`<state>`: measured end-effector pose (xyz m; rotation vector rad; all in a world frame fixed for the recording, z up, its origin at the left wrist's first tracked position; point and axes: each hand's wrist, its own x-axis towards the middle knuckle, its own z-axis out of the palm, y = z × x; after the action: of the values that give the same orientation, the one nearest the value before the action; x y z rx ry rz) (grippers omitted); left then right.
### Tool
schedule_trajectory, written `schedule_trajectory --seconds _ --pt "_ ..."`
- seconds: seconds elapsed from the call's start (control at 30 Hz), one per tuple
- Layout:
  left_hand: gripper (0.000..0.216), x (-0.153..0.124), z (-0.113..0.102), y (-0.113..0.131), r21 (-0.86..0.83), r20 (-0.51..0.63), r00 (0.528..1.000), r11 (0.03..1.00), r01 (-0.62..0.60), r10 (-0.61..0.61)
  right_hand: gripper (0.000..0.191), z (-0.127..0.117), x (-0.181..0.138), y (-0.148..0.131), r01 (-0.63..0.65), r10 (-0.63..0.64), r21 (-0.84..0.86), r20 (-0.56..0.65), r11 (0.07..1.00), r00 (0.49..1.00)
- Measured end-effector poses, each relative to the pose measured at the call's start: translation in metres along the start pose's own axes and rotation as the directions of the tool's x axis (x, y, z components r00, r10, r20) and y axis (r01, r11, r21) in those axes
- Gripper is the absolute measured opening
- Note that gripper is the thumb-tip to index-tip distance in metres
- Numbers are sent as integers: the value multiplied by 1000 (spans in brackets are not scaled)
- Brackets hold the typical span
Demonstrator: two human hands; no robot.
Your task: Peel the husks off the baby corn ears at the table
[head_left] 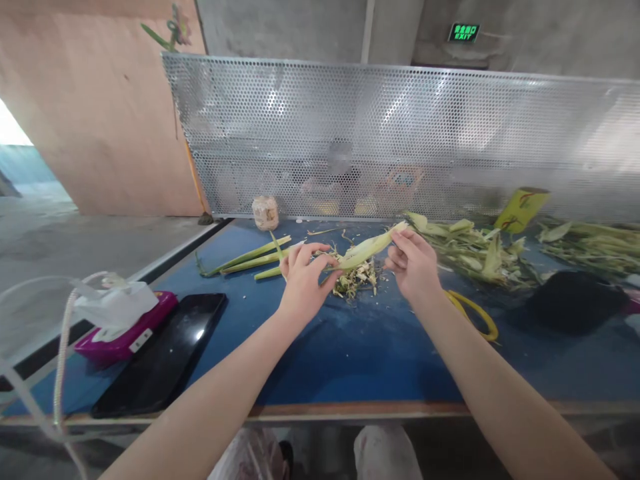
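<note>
My left hand [303, 277] and my right hand [415, 265] hold a pale green husked stalk [367, 248] between them, a little above the blue table [340, 353]. The left fingers pinch its lower left end and the right fingers grip its upper right end. Under the stalk lies a small heap of torn husk scraps [356, 279]. Three long green stalks [250, 259] rest on the table left of my left hand.
A black phone [165, 357] and a magenta tissue box [123, 327] lie at the near left. Piles of husks [475, 248] stretch along the right, with a yellow band [475, 313], a black object [575, 300], a yellow carton [520, 209]. A small jar [265, 212] stands before the perforated metal screen [400, 133].
</note>
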<state>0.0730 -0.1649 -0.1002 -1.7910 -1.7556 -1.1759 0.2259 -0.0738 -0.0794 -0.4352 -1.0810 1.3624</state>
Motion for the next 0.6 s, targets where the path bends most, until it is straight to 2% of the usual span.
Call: schedule_trajectory --seconds 0.17,0.4,0.5,0.6 --pt "19 0 2 -2 -11 9 1000 1000 -20 20 25 0 -1 2 -15 14 16 61 1000 998" --pt "3 -1 2 -4 15 23 998 998 -61 60 24 3 -2 4 -40 41 -12 134 999 990" --pt "5 -2 2 -3 -7 27 997 998 -70 70 23 3 -2 3 -22 21 0 104 1000 994" --pt "9 -1 2 1 -49 79 994 996 -73 77 23 1 -1 2 44 -44 16 20 999 999"
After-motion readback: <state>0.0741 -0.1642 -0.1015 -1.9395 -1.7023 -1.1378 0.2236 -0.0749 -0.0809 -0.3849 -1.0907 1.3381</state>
